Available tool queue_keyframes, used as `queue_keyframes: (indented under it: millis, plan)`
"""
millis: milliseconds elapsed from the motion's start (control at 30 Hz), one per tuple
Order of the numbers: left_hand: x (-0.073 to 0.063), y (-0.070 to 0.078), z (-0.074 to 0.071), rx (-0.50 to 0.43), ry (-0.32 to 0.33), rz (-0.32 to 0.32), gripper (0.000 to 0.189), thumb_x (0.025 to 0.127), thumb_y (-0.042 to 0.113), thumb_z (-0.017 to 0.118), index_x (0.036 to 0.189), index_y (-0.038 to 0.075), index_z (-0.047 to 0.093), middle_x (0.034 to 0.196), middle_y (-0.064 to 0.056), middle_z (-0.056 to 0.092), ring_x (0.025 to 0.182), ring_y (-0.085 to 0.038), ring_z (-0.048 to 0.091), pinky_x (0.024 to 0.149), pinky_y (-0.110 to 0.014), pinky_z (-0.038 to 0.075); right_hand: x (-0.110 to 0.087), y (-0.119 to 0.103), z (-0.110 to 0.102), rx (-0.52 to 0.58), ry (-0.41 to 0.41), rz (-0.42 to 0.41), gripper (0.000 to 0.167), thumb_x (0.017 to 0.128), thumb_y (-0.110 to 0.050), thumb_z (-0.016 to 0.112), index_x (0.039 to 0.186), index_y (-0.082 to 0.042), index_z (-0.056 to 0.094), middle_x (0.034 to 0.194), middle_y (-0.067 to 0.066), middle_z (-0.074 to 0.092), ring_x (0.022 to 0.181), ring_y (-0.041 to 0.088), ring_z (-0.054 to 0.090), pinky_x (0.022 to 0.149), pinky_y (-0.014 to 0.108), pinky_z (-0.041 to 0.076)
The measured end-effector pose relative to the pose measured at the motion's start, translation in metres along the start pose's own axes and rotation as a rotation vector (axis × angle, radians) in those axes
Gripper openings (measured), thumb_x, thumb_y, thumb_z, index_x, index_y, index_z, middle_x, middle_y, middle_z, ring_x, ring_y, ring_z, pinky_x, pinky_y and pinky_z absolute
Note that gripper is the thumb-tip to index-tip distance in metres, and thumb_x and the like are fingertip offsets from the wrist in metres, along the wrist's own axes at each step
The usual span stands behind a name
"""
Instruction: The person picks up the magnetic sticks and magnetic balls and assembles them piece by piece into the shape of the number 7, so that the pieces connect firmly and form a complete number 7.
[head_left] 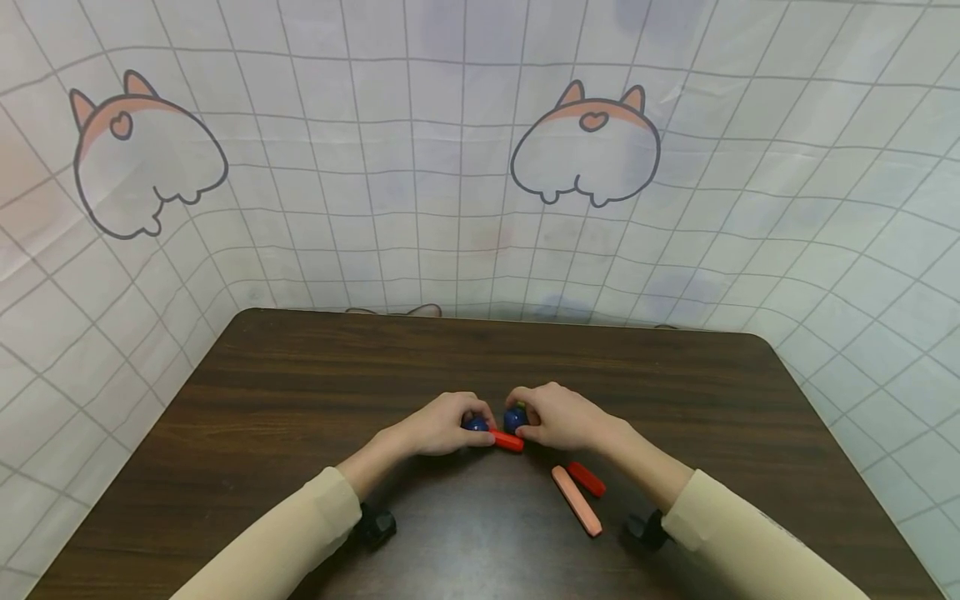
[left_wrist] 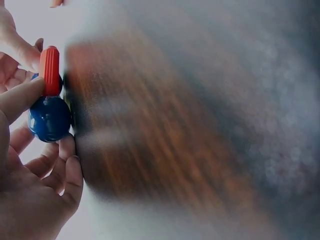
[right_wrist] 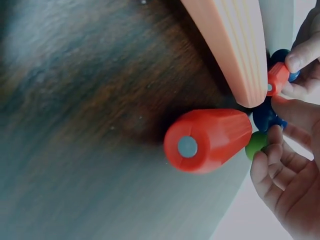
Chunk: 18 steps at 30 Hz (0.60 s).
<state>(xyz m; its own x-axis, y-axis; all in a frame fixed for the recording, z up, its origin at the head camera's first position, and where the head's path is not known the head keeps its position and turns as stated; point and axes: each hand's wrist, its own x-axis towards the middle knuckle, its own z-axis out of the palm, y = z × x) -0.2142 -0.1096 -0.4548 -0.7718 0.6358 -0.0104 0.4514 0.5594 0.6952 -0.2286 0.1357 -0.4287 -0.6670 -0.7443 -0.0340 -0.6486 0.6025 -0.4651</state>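
My left hand (head_left: 438, 427) grips a glossy blue ball (left_wrist: 50, 120), its thumb lying along a ribbed red magnetic rod (head_left: 509, 442). The rod extends from that ball toward a second blue ball (head_left: 514, 420). My right hand (head_left: 562, 417) pinches this second ball between thumb and fingers. Tucked beside its fingertips is a green piece (right_wrist: 255, 145), mostly hidden by the hand. Both hands work close together, low over the table. Nearer my right forearm lie a loose red rod (right_wrist: 210, 140) with a grey metal end and a longer peach rod (head_left: 577, 501).
The dark wood-grain table (head_left: 300, 358) has its far edge against a white gridded curtain (head_left: 337, 167) with cartoon animal prints. Thin cords (head_left: 425, 310) show at the back edge. Dark wrist devices (head_left: 375, 527) sit under both sleeves.
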Motion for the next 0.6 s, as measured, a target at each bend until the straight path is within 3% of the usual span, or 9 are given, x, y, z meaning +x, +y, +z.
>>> queue_keyframes:
  millis: [600]
  plan:
    - [0.0, 0.0008, -0.0002, 0.016, -0.008, 0.003, 0.012, 0.098, 0.027, 0.073, 0.103, 0.017, 0.074, 0.095, 0.005, 0.059, 0.082, -0.014, 0.053, 0.073, -0.031, 0.046, -0.0082, 0.0018, -0.0023, 0.019, -0.029, 0.04, 0.029, 0.097, -0.015, 0.073, 0.123, -0.006, 0.063, 0.07, -0.004, 0.055, 0.057, 0.008, 0.048, 0.055, 0.026, 0.041]
